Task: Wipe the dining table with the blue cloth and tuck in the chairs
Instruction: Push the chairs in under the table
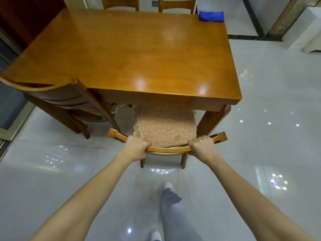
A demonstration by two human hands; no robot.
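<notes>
Fingers of L hand (137,147) & R hand (202,145) curled round chair top rail (166,150).

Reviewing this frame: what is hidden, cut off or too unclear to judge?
Head view throughout.
1. Near chair: seat front hidden under the table.
2. Left hand and right hand: fingertips curled out of sight round its top rail.
3. Far chairs: cut off by the top edge, seats behind the table.
4. Blue cloth: too small to tell wet or dry.

Both arms bare, extended forward. Left hand (137,147) and right hand (202,145) fisted, fingers (194,141) curled over chair back (168,150), knuckles up.
</notes>
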